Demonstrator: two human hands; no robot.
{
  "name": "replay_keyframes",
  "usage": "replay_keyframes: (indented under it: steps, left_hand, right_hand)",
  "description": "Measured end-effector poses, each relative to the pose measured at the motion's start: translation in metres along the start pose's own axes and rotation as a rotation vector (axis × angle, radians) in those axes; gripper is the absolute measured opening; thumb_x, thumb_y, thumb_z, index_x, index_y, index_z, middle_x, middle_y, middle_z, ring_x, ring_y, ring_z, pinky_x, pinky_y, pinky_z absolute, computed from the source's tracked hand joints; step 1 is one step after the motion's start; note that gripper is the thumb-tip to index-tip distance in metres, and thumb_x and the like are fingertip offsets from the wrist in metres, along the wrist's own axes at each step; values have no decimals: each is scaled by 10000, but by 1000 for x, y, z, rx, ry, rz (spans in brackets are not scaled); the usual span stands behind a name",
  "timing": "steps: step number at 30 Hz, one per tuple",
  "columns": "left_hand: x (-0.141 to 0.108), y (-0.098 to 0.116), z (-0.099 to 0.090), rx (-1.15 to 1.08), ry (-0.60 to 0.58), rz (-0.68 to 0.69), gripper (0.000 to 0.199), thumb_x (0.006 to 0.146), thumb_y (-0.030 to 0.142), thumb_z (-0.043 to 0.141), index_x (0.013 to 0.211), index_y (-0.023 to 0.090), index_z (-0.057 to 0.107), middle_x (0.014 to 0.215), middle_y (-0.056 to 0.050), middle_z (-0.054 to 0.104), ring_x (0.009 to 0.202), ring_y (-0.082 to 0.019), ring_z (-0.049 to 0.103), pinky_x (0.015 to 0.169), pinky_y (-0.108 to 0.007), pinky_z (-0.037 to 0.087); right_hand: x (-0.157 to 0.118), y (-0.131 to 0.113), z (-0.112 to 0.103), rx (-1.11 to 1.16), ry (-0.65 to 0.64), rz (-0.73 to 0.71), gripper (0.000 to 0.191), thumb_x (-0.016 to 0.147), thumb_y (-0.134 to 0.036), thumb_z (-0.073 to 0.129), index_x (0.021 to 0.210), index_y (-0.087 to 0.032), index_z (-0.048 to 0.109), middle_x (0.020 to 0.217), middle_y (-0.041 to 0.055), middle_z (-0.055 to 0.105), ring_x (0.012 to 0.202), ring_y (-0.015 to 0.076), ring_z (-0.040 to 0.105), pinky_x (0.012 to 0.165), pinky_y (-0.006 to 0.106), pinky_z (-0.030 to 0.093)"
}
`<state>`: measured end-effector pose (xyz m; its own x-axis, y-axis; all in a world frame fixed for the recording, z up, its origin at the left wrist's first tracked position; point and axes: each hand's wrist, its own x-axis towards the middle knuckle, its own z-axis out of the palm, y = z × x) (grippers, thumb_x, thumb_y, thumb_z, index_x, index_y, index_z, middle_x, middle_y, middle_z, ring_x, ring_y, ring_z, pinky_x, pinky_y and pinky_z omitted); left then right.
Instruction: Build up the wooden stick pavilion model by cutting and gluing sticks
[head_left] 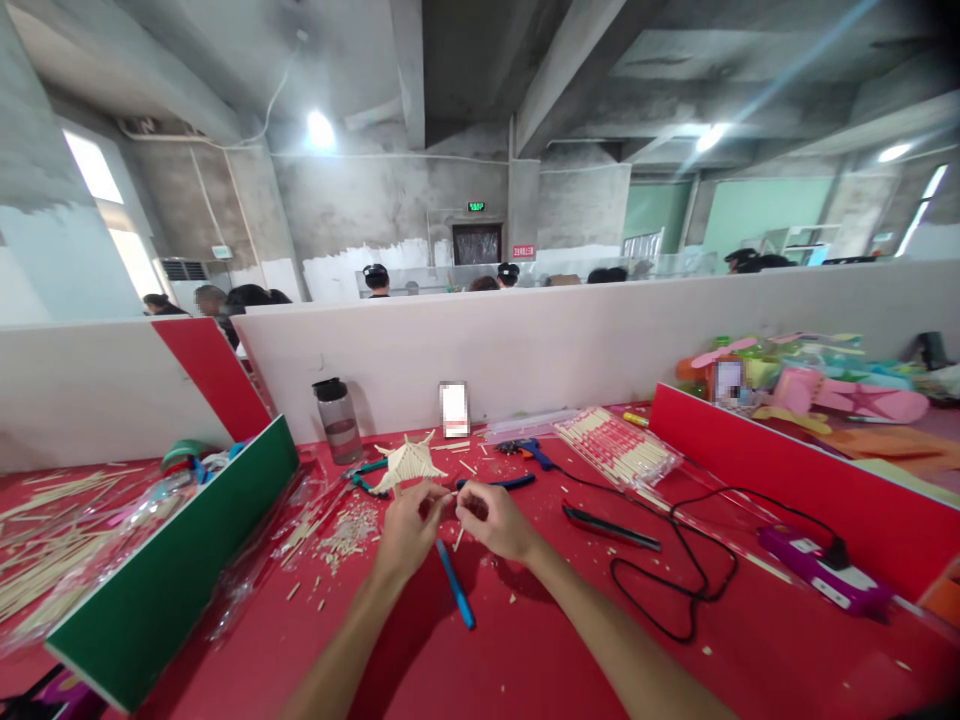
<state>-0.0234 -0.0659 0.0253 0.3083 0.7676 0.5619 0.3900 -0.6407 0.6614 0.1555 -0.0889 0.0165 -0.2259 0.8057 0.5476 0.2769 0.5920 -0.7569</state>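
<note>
pinching a small sliver (pixel 451 495), too fine to identify, the left hand (pixel 409 525) and the right hand (pixel 493 518) are nearly meeting, each pressing thumb against curled fingers. just beyond the left hand, a star-shaped stick piece (pixel 412 462) is lying on the red table (pixel 540 640). a blue pen (pixel 455 585) is lying between the forearms, and a blue glue gun (pixel 531 452) is resting beyond the right hand

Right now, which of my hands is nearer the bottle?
Left. Your left hand is to the bottle's right and closer to you; your right hand is farther right, past the left one.
</note>
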Motion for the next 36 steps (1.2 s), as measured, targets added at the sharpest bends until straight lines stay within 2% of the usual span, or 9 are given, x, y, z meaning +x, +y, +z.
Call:
replay_keyframes:
  steps: [4,8,18,26,30,36]
  left_hand:
    - [1,2,1,-36,1,5,179,890,337,622,836,193,713,768,-40,708,694,-186,612,679,-271,438]
    - [2,4,1,-97,1,-24,181,877,347,639,825,190,711,724,-24,691,662,-172,594,663,-264,439]
    - [4,4,3,-204,-9,-71,197,846,369,669,809,178,697,654,-6,662,599,-151,574,605,-243,432]
    - [4,6,0,-302,-69,-37,194,872,357,635,875,182,717,727,-32,700,643,-168,623,658,-265,472]
    - [5,2,1,-310,-68,-51,181,878,340,631,844,173,693,702,-19,678,640,-160,613,653,-256,468]
    - [4,-1,1,-307,-83,-42,202,903,361,606,862,170,656,703,-2,641,625,-143,580,632,-244,447]
  right_hand:
    - [2,0,-2,-33,107,12,141,901,-312,605,833,-192,573,731,-19,598,655,125,548,603,227,416]
    - [4,2,-4,-2,107,12,124,891,-306,644,952,-201,618,842,9,682,759,150,630,681,249,473]
    - [4,5,-9,43,118,5,123,908,-307,625,885,-201,684,838,24,706,771,165,652,702,261,505]
    - [5,6,-13,48,149,-33,155,911,-330,630,836,-207,688,790,16,686,732,164,632,682,262,492]
    - [5,5,-13,81,124,-26,180,906,-357,635,825,-202,680,802,19,678,735,160,621,692,262,494]
    - [5,3,-15,219,22,38,161,898,-338,631,849,-191,677,711,-11,629,624,132,578,632,249,480]
